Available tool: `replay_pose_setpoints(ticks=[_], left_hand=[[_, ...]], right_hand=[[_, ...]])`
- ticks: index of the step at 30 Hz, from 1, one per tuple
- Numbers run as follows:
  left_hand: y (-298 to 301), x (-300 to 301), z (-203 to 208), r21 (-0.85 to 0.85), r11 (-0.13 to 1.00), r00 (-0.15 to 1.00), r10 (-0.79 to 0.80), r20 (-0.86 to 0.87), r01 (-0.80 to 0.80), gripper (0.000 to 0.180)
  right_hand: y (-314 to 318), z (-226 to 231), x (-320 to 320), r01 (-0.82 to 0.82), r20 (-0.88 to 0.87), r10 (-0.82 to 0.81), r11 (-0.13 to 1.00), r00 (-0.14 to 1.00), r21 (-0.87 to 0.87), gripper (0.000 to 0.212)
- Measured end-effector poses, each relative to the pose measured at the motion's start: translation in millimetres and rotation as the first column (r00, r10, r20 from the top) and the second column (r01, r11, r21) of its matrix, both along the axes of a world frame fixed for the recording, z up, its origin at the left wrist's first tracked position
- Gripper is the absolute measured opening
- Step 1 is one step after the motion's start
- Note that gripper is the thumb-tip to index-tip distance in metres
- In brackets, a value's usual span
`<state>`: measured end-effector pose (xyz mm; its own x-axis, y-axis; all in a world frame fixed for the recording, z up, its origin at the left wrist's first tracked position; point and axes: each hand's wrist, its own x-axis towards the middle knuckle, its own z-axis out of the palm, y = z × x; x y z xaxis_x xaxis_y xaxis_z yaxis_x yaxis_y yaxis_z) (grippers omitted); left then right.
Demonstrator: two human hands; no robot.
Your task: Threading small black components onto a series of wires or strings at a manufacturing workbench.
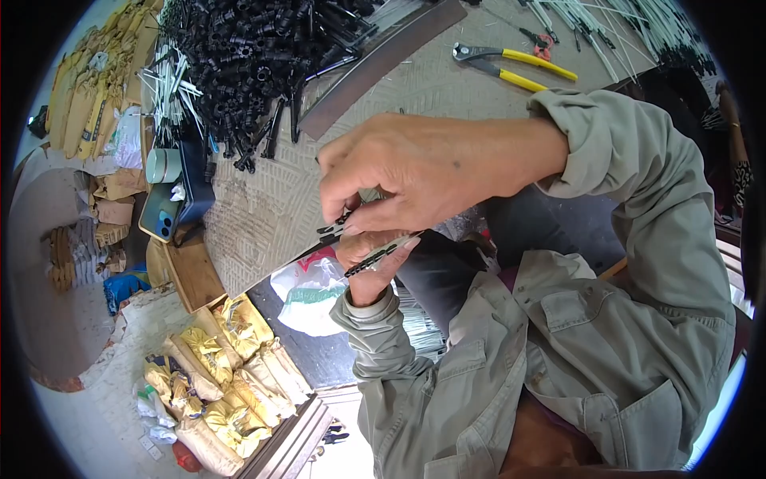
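My right hand [391,172] reaches across from the right over the table's near edge, with thumb and fingers pinched on a small black plastic piece [331,231]. Just below it, my left hand [371,267] is closed, partly hidden by the right. A thin rod with a dark, knobbly end [367,263] sticks out across its fingers. The two hands are nearly touching. A large pile of black plastic fittings [247,64] lies at the far left of the table, beside a dark flat bar [383,64].
Yellow-handled pliers [538,76] and red-handled scissors [542,48] lie on the patterned tabletop [259,215]. White rods with black ends [662,32] are heaped at far right. A phone [160,211] and a pale green lidded container [163,165] stand left. Wrapped packages [231,391] fill a box below.
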<state>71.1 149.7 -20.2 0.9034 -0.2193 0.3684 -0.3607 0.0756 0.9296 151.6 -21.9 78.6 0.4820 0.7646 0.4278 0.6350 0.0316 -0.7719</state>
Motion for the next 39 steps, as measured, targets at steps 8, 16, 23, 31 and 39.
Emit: replay_pose_setpoints(ticks=[8, 16, 23, 31, 39], left_hand=[[21, -14, -14, 0.134, 0.983, 0.989, 0.134, -0.061, -0.125, 0.066], [13, -15, -10, 0.248, 0.935, 0.966, 0.256, 0.021, -0.253, 0.070], [21, -19, -17, 0.058, 0.986, 0.939, 0.167, -0.301, -0.157, 0.088], [20, -12, -17, -0.004, 1.000, 0.977, 0.009, -0.213, -0.010, 0.034], [-1, -7, 15, 0.113, 0.986, 0.992, 0.128, -0.016, -0.126, 0.031]], right_hand=[[8, 7, -9, 0.155, 0.167, -0.137, 0.983, 0.976, -0.102, 0.011], [13, 3, -9, 0.222, 0.254, -0.168, 0.954, 0.952, -0.200, 0.017], [14, -1, -11, 0.254, 0.285, -0.237, 0.967, 0.929, -0.025, 0.025], [23, -4, -16, 0.297, 0.345, -0.289, 0.954, 0.893, 0.030, 0.013], [23, -6, -14, 0.223, 0.377, -0.203, 0.975, 0.903, -0.010, 0.012]])
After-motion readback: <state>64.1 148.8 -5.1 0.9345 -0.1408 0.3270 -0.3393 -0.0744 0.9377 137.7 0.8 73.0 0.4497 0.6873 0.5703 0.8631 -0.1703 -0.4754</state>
